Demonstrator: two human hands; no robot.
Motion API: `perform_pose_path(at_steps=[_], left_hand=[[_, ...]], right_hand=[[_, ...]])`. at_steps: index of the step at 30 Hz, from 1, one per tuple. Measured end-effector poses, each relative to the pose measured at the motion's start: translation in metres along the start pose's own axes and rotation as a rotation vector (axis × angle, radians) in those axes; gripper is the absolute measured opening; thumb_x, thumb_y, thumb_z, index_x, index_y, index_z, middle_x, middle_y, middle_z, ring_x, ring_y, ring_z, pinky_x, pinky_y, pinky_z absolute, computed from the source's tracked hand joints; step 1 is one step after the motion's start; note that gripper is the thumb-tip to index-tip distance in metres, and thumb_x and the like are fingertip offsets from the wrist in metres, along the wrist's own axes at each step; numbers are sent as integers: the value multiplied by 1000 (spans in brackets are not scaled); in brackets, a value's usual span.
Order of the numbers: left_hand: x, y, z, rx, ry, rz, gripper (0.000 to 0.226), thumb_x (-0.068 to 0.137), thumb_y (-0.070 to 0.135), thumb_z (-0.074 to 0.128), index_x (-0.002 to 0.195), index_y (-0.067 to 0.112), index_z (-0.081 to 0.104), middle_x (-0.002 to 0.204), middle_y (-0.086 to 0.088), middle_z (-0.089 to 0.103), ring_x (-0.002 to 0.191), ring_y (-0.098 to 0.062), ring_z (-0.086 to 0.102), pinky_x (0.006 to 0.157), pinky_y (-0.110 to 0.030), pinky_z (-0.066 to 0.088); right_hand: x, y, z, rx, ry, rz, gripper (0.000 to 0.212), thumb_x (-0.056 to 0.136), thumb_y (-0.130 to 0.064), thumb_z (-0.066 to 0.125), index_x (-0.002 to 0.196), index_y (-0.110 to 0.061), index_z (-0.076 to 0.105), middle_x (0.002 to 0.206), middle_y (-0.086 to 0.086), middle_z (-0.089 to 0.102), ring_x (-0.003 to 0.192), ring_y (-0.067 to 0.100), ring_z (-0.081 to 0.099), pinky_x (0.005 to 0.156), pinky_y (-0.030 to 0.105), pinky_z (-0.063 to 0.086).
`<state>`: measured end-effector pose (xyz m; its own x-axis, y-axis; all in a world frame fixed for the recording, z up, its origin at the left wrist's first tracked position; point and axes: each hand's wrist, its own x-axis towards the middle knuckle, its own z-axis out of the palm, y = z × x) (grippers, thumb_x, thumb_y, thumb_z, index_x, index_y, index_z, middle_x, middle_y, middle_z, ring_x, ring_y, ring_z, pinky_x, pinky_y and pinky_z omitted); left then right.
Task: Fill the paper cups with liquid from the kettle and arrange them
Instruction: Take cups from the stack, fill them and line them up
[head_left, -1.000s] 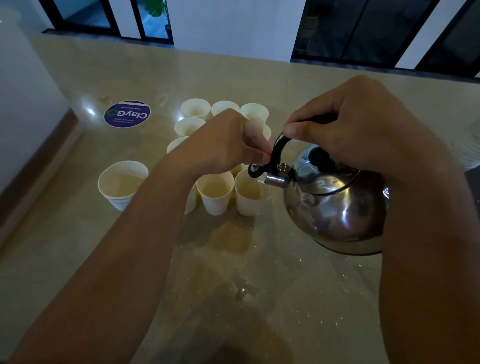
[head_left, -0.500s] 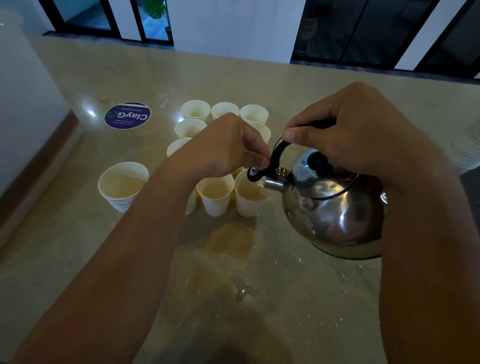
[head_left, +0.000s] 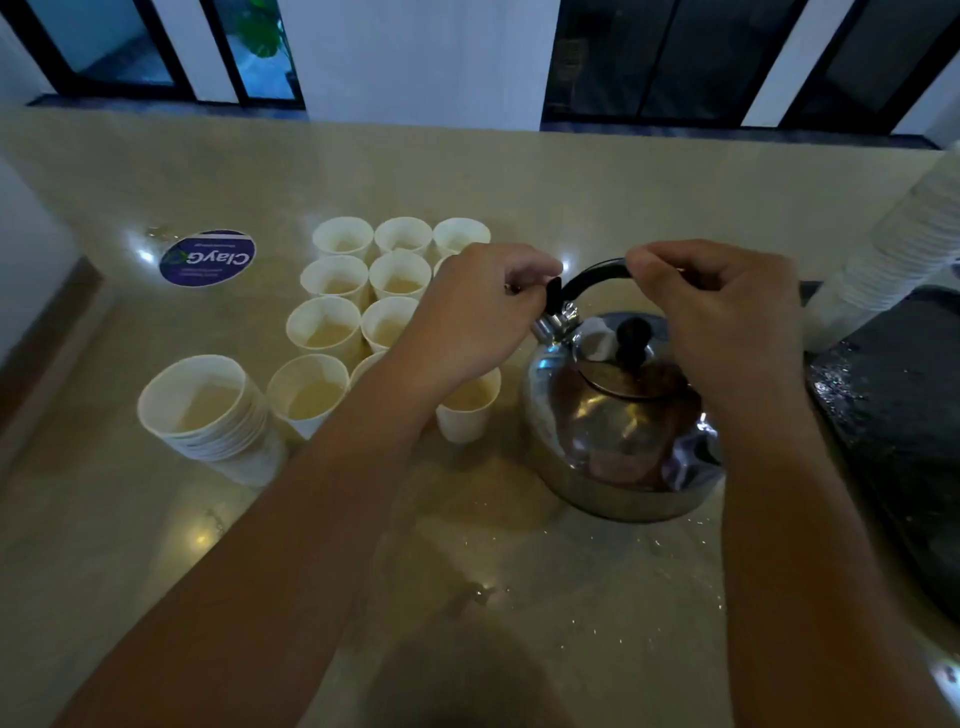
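A shiny steel kettle (head_left: 618, 431) with a black handle and lid knob stands upright on the beige counter (head_left: 519, 597), right of centre. My right hand (head_left: 727, 312) grips the top of the black handle. My left hand (head_left: 478, 317) pinches the small black spout lever at the kettle's left side. Several white paper cups (head_left: 324, 327) holding pale liquid stand in rows left of the kettle; my left arm hides part of the near row. One filled cup (head_left: 467, 410) stands just left of the kettle under my left wrist.
A stack of nested cups (head_left: 208, 415) stands at the left, its top cup holding liquid. A round blue sticker (head_left: 208, 257) lies behind it. A tall stack of white cups (head_left: 893, 249) leans at the right, beside a wet dark tray (head_left: 893, 415). Droplets speckle the counter.
The kettle went from tilted, with its spout over the near cup, to upright on the counter further right. Both hands stayed on it. The view tilted so more rows of cups show.
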<state>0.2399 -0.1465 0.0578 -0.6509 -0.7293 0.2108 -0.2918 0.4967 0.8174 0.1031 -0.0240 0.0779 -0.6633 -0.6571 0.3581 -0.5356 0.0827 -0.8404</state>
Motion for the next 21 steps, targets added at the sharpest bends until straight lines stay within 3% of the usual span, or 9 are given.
perform_pose_path(at_steps=[3, 6, 8, 10, 15, 18, 19, 21], left_hand=[[7, 8, 20, 44, -69, 23, 26, 94, 11, 58, 115, 19, 71, 105, 13, 69, 78, 6, 60, 77, -12, 47], [20, 9, 41, 136, -141, 20, 22, 94, 13, 57, 114, 7, 63, 112, -6, 69, 88, -23, 63, 87, -41, 51], [28, 7, 52, 188, -182, 20, 13, 92, 12, 54, 103, 8, 60, 104, -7, 69, 74, -24, 58, 81, -49, 51], [35, 7, 59, 223, -203, 7, 9, 90, 10, 51, 95, 10, 58, 98, -5, 69, 72, -24, 57, 79, -49, 51], [44, 9, 70, 226, -216, -7, 23, 89, 3, 46, 106, 7, 61, 109, -10, 68, 91, -29, 61, 85, -47, 50], [44, 6, 72, 238, -228, -7, 25, 91, 4, 46, 109, 11, 61, 105, -9, 68, 86, -31, 60, 72, -39, 47], [43, 6, 72, 234, -239, -13, 30, 92, 4, 46, 115, 13, 62, 108, -9, 68, 86, -31, 61, 72, -37, 46], [40, 7, 69, 209, -274, -29, 46, 94, 5, 48, 138, 18, 54, 131, -8, 62, 103, -30, 62, 87, -34, 49]], right_hand=[[-1, 18, 5, 50, 125, 65, 16, 92, -31, 71, 84, -44, 70, 75, -24, 70, 73, -5, 67, 70, 18, 54], [-1, 34, 9, 90, 207, 119, 15, 92, -26, 71, 85, -40, 70, 76, -21, 70, 73, -8, 65, 68, 10, 49], [-1, 43, 11, 104, 245, 157, 14, 93, -26, 71, 85, -37, 71, 76, -20, 70, 70, -9, 63, 67, 9, 48], [-2, 51, 14, 102, 271, 194, 13, 94, -27, 70, 87, -38, 71, 76, -19, 70, 71, -7, 63, 68, 12, 51], [-3, 63, 16, 104, 299, 272, 9, 96, -32, 66, 99, -31, 74, 86, -16, 71, 83, 0, 66, 78, 21, 55], [-1, 64, 15, 89, 282, 287, 8, 96, -32, 65, 99, -31, 73, 85, -15, 70, 79, -3, 65, 75, 22, 54], [0, 63, 14, 72, 261, 301, 8, 97, -32, 64, 99, -31, 71, 84, -14, 70, 75, -3, 63, 71, 23, 54], [5, 60, 10, 7, 203, 327, 11, 96, -33, 62, 102, -29, 70, 88, -9, 69, 77, 2, 63, 69, 28, 51]])
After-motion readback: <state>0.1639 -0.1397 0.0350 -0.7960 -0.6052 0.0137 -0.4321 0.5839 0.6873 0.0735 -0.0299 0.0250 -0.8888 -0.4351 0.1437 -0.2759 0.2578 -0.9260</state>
